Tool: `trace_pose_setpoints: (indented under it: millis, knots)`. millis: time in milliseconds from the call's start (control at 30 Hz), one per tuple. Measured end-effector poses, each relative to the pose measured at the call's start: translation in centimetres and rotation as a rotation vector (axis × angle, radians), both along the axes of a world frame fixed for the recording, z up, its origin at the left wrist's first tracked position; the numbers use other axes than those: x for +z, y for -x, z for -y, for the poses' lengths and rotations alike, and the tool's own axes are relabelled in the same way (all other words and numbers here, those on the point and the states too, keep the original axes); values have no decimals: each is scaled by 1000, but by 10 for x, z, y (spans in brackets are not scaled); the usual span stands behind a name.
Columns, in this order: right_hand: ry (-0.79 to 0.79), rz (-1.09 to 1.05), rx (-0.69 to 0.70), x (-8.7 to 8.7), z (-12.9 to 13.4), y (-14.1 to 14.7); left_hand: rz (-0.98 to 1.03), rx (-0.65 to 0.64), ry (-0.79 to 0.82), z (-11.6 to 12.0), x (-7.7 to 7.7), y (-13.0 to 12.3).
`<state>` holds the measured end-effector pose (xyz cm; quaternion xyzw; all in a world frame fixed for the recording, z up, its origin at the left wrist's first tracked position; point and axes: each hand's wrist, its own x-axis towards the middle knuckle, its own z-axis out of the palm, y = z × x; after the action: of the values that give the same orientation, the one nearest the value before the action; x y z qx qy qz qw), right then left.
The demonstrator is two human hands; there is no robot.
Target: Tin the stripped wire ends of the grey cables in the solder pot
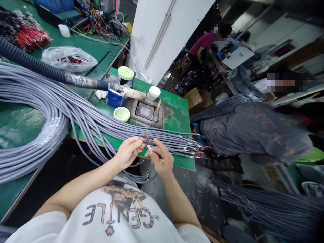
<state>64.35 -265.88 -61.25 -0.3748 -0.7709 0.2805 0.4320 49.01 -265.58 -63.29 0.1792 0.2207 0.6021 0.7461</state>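
Both hands meet over the front edge of the green table [177, 111]. My left hand [130, 151] is closed in a pinch near the thin wires; what lies between its fingertips is too small to name. My right hand [162, 158] pinches a grey cable end, just below its white wrap [149, 147]. Thin red and dark wires [147, 136] fan upward from that wrap. Behind the hands, a bundle of grey cables [121, 126] runs across the table, its stripped ends pointing right.
A square metal pot [145, 111] sits behind the cables, with a suction hose [135, 93], a white jar [153, 93] and a pale green dish [122, 114] around it. Coiled cables [30, 162] fill the left. Two people are at the right.
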Motion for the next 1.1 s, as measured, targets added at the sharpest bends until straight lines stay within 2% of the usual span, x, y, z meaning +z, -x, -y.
trace_pose_setpoints:
  millis: [67, 133, 167, 233, 267, 333, 500, 600, 700, 867, 1000, 1100]
  knots:
    - [53, -15, -96, -3, 1, 5, -229, 227, -99, 1, -2, 4]
    - [106, 13, -146, -5, 2, 11, -542, 444, -338, 1, -2, 11]
    - [117, 48, -148, -6, 3, 13, -684, 508, -478, 1, 0, 15]
    - [107, 120, -130, -5, 4, 17, -868, 524, -682, 1, 3, 23]
    - [101, 147, -122, -5, 4, 17, -897, 499, -715, 2, 4, 26]
    - [94, 161, -119, -2, 5, 16, -844, 429, -655, 4, 4, 30]
    - [117, 147, -76, 8, 7, 9, -335, 254, -221, 5, -8, 28]
    - [119, 170, -28, 14, 7, 10, -179, 140, -80, -1, -10, 26]
    - [44, 208, 16, 19, 8, 14, -118, 14, -44, -8, -8, 25]
    - [-125, 273, 79, 21, 8, 18, -107, -90, -89, -13, -11, 28]
    - [-153, 299, 99, 17, 6, 18, -95, -127, -144, -14, -17, 31]
    - [-161, 294, 120, 17, 4, 17, -95, -133, -188, -13, -17, 32]
